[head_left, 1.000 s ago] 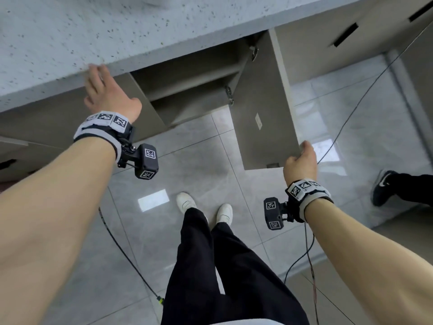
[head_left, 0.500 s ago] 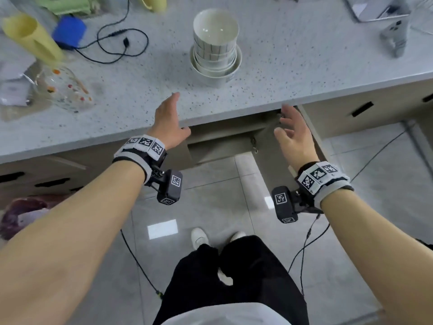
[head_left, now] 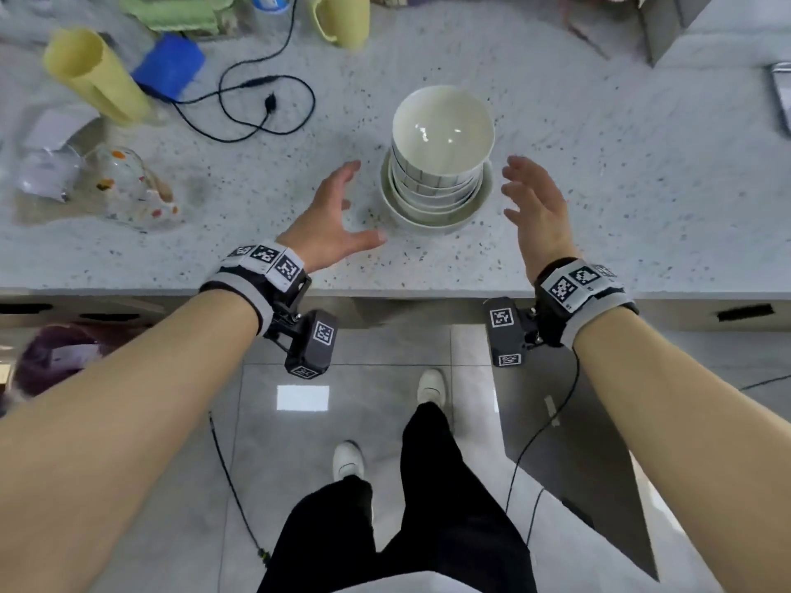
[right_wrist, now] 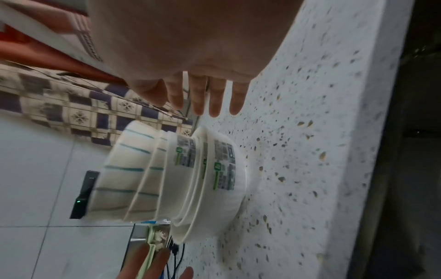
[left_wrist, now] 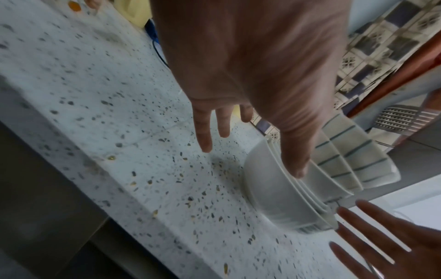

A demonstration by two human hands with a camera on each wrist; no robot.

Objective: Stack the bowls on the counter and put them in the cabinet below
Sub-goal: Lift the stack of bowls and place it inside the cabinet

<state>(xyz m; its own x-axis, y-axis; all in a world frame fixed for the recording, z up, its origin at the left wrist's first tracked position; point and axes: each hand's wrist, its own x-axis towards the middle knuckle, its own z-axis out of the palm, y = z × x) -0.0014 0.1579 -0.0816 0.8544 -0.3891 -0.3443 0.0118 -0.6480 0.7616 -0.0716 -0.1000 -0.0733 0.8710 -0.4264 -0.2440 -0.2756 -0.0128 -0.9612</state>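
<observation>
A stack of white bowls stands on the speckled counter, the upper ones marked with thin green lines, the lower ones wider and plain. In the wrist views the stack shows from the side, with printed labels on two bowls. My left hand hovers just left of the stack, fingers spread, thumb toward the bottom bowl. My right hand is held open just right of it. Neither hand touches the bowls. The open cabinet door hangs below the counter on the right.
A black cable, a blue block, a yellow cup lying over, a glass jug and a yellow mug lie at the back left. My legs and white shoes stand on the tiled floor.
Both hands rose from the cabinet door and front up over the counter edge and now flank the bowl stack. The view tilted up from the cabinet to the countertop.
</observation>
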